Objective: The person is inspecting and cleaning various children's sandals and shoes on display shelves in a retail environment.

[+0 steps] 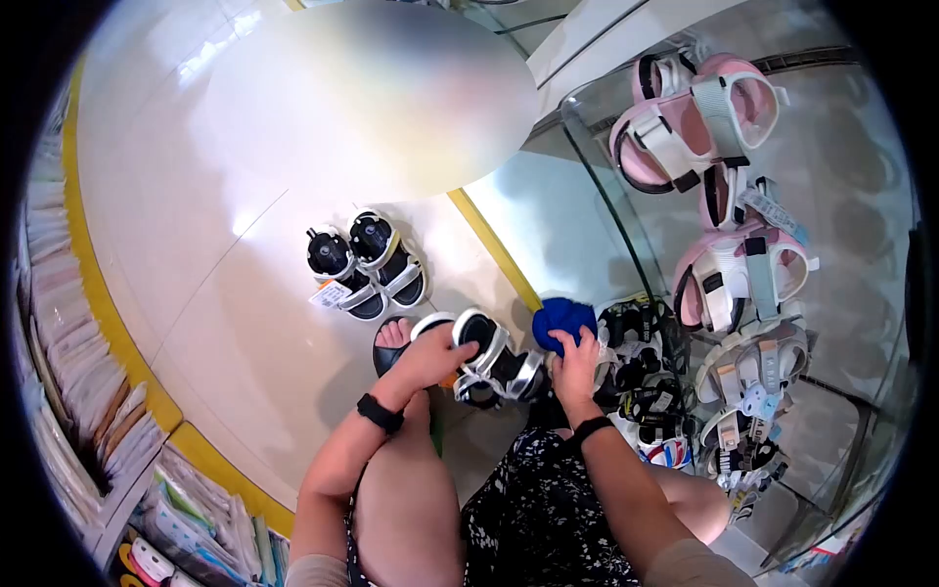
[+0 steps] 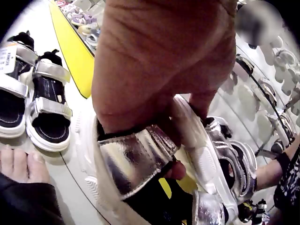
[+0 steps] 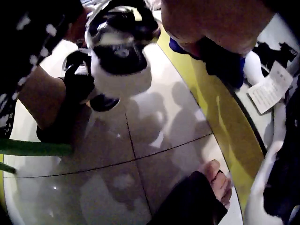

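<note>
My left hand (image 1: 430, 357) grips a pair of black-and-white sandals with silver straps (image 1: 501, 357), held up off the floor between my knees. Close up in the left wrist view, that hand's fingers reach down between the two sandals, beside a shiny silver strap (image 2: 137, 159). To the right, my right hand (image 1: 574, 372) holds a bunched blue cloth (image 1: 564, 317) by the edge of the low shelf. Seen from the right wrist, dark blue fabric (image 3: 220, 61) shows beneath its fingers. A similar pair of sandals (image 1: 367, 269) with a paper tag stands on the floor ahead.
Glass shelving on the right bears pink-and-white sandals (image 1: 738, 274), and several darker sandals (image 1: 641, 362) crowd the lower level. Packaged goods (image 1: 73, 323) line the left behind a yellow edge (image 1: 98, 303). My foot (image 1: 391, 338) is beside the held pair.
</note>
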Tool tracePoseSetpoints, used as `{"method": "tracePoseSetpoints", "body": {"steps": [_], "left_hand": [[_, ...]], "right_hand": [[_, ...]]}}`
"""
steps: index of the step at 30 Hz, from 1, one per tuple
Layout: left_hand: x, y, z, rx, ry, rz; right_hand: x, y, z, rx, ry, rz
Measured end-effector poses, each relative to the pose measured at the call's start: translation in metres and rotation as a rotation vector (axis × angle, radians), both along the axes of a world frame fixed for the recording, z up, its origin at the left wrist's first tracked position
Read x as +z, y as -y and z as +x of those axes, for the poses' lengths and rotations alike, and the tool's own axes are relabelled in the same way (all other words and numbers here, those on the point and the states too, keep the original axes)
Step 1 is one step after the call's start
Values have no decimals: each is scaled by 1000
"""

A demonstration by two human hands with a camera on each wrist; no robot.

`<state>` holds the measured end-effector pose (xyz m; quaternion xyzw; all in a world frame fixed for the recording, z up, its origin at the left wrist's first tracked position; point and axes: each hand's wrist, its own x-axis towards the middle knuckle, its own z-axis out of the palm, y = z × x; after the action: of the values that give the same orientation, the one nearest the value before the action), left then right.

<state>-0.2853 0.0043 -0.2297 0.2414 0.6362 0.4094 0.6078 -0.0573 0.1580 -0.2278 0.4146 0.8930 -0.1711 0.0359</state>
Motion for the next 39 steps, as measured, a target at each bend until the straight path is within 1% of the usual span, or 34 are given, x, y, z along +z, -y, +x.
{"method": "tracePoseSetpoints", "body": {"steps": [1, 3, 4, 5, 7, 9, 10, 11, 12, 13, 15, 16, 17, 19, 21, 22, 23, 25, 26, 27, 28, 29, 30, 32, 33, 35, 36, 37, 38, 39], "left_hand": [[-15, 0, 7, -76, -69, 68], [-30, -5, 17, -236, -22, 96], [-31, -11, 19, -374, -1, 16], [-47, -12, 32, -394, -36, 90], [-56, -17, 52, -561, -135, 18], [-63, -11, 65, -390, -263, 146], [-71, -9, 65, -417, -301, 134], [-84, -2, 70, -401, -450, 122], [-86, 1, 69, -365, -513, 172], [-88, 3, 68, -330, -575, 222], [-92, 7, 64, -248, -709, 162], [-85, 4, 59, -160, -747, 101], [-77, 1, 53, -89, -719, 81], [-70, -4, 44, -57, -737, 62], [-65, -13, 34, -16, -236, 41], [-58, -17, 31, 7, 24, 28], [-49, -19, 29, 57, 177, 42], [-13, -24, 23, 146, 478, 67], [-4, -23, 22, 169, 605, 7], [-3, -21, 23, 211, 635, -75], [-12, -16, 22, 211, 610, -34], [-23, -11, 22, 210, 584, 6], [-28, -7, 22, 267, 602, -5], [-36, -1, 23, 380, 645, -27], [-31, -1, 19, 402, 668, -24], [-16, -2, 7, 450, 713, -16], [-16, 0, 6, 474, 713, -1], [-14, 2, 3, 464, 637, 4], [-9, 5, -1, 455, 559, 11], [-5, 6, -1, 493, 509, 17]], "right_hand": [[6, -1, 2, -17, -1, -22], [15, -8, 6, -97, -44, -124], [14, -13, 8, -278, -221, -309], [12, -19, 11, -462, -405, -474], [35, -24, -15, -461, -549, -308], [46, -33, -46, -266, -453, -62], [35, -38, -55, -194, -354, 23], [19, -44, -62, -118, -259, 106], [8, -50, -69, -46, -124, 54], [1, -47, -71, -58, -70, 72], [-6, -39, -71, -80, 46, 103], [-10, -36, -64, -99, 58, 110], [-22, -35, -49, -123, 59, 119], [-10, -24, -31, -200, 4, 46], [-2, -19, -19, -254, -93, -67], [10, -16, -19, -347, -101, -244], [7, -13, -14, -471, -198, -497], [25, 13, -25, -372, -330, -791], [34, 31, -33, -222, -345, -878], [45, 46, -43, -67, -362, -960], [62, 54, -54, -11, -277, -1153], [66, 58, -55, 93, -287, -1090], [66, 50, -55, 83, -270, -1032], [71, 19, -47, -121, -271, -714], [61, -12, -26, -175, -232, -443], [41, -73, 16, -367, -93, 65], [36, -97, 31, -388, 16, 205], [31, -114, 44, -408, 124, 347], [23, -127, 56, -466, 234, 235], [6, -140, 72, -521, 343, 121]]}}
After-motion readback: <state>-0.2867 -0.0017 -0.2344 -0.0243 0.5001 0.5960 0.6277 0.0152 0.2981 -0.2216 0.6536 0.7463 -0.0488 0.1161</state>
